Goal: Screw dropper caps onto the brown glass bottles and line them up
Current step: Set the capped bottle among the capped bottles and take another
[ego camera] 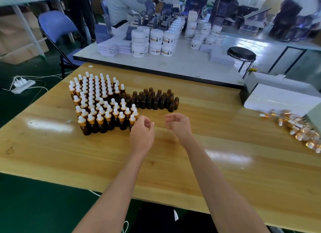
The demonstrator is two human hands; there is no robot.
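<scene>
Many capped brown bottles (pixel 97 102) with gold collars and white bulbs stand in rows on the left of the wooden table (pixel 69 154). Right of them stands a cluster of uncapped brown bottles (pixel 154 99). A heap of loose dropper caps (pixel 298 126) lies at the table's right edge. My left hand (pixel 142 133) hovers just right of the nearest capped bottle (pixel 132 122) in the front row, fingers loosely curled, holding nothing. My right hand (pixel 177 125) hovers above the table a little to the right, fingers loosely curled and empty.
A white box (pixel 281 98) sits at the right rear of the table. Behind is a white table (pixel 182 64) with white jars, leaflets and cartons, where a person works. A black stool (pixel 241 53), a blue chair (pixel 57 27) and a floor power strip (pixel 22 84) stand around.
</scene>
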